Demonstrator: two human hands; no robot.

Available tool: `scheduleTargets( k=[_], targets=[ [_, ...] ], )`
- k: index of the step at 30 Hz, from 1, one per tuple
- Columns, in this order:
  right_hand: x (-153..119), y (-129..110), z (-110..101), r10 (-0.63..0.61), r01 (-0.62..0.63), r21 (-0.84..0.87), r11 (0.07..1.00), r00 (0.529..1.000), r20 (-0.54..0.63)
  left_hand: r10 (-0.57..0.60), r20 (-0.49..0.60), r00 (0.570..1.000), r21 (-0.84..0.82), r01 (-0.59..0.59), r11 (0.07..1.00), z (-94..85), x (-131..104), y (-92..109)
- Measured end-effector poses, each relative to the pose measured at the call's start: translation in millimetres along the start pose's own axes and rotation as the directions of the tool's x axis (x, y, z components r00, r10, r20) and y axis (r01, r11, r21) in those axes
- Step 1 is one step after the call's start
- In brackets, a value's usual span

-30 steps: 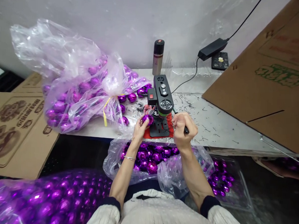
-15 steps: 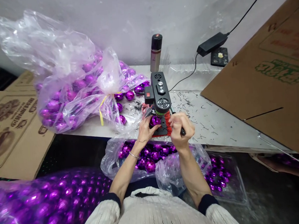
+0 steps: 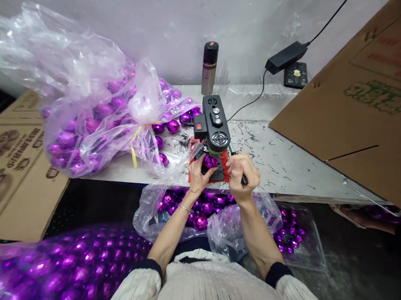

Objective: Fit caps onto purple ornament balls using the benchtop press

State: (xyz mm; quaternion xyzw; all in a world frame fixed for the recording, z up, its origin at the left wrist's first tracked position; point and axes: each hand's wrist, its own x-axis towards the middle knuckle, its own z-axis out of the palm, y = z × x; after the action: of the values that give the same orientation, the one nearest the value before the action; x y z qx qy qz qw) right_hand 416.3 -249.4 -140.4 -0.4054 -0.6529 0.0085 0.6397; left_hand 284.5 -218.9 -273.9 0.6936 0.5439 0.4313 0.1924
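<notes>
My left hand point(image 3: 199, 174) grips a shiny purple faceted ball point(image 3: 210, 161), thumb and fingers on its sides, beneath the head of a small black bench drill press point(image 3: 215, 122). My right hand point(image 3: 244, 177) is wrapped round the press's black-tipped lever point(image 3: 244, 180), to the right of the head. Under the ball lies the dark base plate point(image 3: 217, 175), set on a red mat point(image 3: 192, 173). The press head hides the tool's tip, so whether it touches the ball cannot be seen.
A tied clear bag point(image 3: 94, 124) of purple balls fills the table's left. Below the table edge is an open bag of balls point(image 3: 199, 220). A spray can point(image 3: 210, 69), a power adapter point(image 3: 287, 57) and a cardboard box point(image 3: 353, 115) stand behind and right. Dark shavings litter the tabletop point(image 3: 288, 159).
My left hand and the ball have shifted slightly right under the press head. My right hand keeps its grip on the lever, nearly in place. The view has moved a little.
</notes>
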Motion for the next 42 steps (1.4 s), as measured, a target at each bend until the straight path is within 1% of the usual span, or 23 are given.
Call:
scheduleTargets(
  k=[5,12,18,24,30,34,38,42],
  targets=[
    [-4.1,2.6,-0.4,-0.008,0.008,0.024,1.0,1.0,0.003,0.021,0.022,1.0,0.021,-0.021,1.0,-1.2,2.6,-3.8],
    [-12.6,6.1,1.3,-0.032,0.032,0.015,0.999,0.999,-0.016,0.036,0.095,0.995,0.024,-0.038,0.999,-6.4,4.3,-6.7],
    [-32.1,14.9,5.8,0.0,0.001,0.009,1.0,0.999,-0.032,0.05,0.077,0.996,0.028,-0.052,0.998,-4.6,3.1,-6.2],
    [-45.2,25.2,9.6,-0.021,0.022,0.01,1.0,0.999,-0.046,0.036,0.082,0.996,0.028,-0.039,0.999,-4.9,2.7,-5.0],
    [-50.9,30.8,13.5,-0.032,0.036,0.036,0.999,0.995,-0.092,0.008,0.08,0.997,0.027,-0.01,1.0,-4.0,2.0,-3.2],
    [-52.4,33.3,16.2,-0.05,0.054,0.034,0.998,0.991,-0.122,0.011,0.065,0.998,0.026,-0.013,1.0,-3.4,1.4,-2.2],
    [-53.8,36.7,17.7,-0.064,0.072,0.054,0.996,0.99,-0.125,0.012,0.064,0.998,0.038,-0.015,0.999,-3.8,1.6,-2.4],
    [-56.3,39.4,19.5,-0.044,0.054,0.086,0.995,0.992,-0.12,0.019,0.071,0.997,0.046,-0.023,0.999,-4.1,2.7,-3.8]
  ],
)
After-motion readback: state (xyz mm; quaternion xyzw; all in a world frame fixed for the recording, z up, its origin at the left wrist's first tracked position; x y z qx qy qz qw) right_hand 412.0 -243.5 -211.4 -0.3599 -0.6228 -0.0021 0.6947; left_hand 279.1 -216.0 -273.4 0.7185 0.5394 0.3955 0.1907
